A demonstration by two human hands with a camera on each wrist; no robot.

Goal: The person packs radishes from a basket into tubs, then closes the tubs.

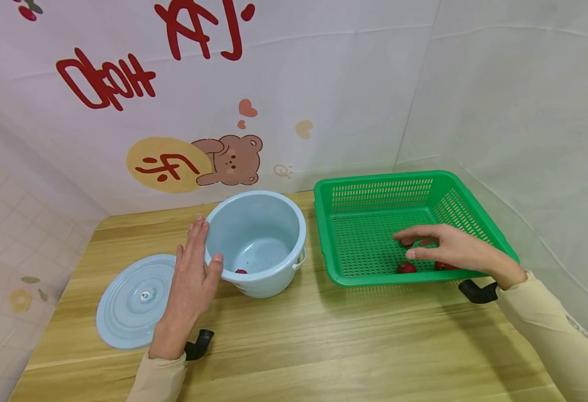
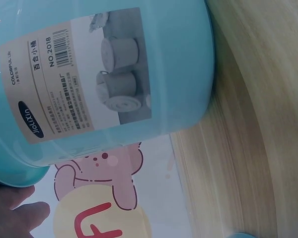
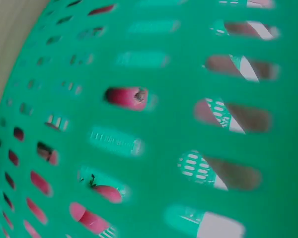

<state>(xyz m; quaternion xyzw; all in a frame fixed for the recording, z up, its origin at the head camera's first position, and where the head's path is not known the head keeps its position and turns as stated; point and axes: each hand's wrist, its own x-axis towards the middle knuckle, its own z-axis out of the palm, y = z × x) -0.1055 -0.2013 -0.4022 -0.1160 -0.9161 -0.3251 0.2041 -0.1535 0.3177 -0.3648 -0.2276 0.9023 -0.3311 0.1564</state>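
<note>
My left hand (image 1: 193, 279) rests against the left rim of a light blue bucket (image 1: 261, 287), fingers extended. The left wrist view shows its fingertips (image 2: 32, 214) at the rim and a paper label (image 2: 74, 74) on the bucket wall. A small red piece (image 1: 241, 271) lies inside the bucket, mostly hidden by the near rim. My right hand (image 1: 449, 245) hovers inside a green basket (image 1: 325, 237), thumb and fingers apart and loosely bent. Below it are a tomato (image 1: 406, 267) and another red one (image 1: 444, 266). Through the slots, the right wrist view shows several tomatoes (image 3: 126, 97).
A light blue lid (image 1: 123, 312) lies flat on the wooden table (image 1: 324, 346), left of the bucket and partly behind my left hand. The bucket's handle joint (image 1: 300, 258) faces the basket. A printed wall cloth (image 1: 354, 95) stands behind the table.
</note>
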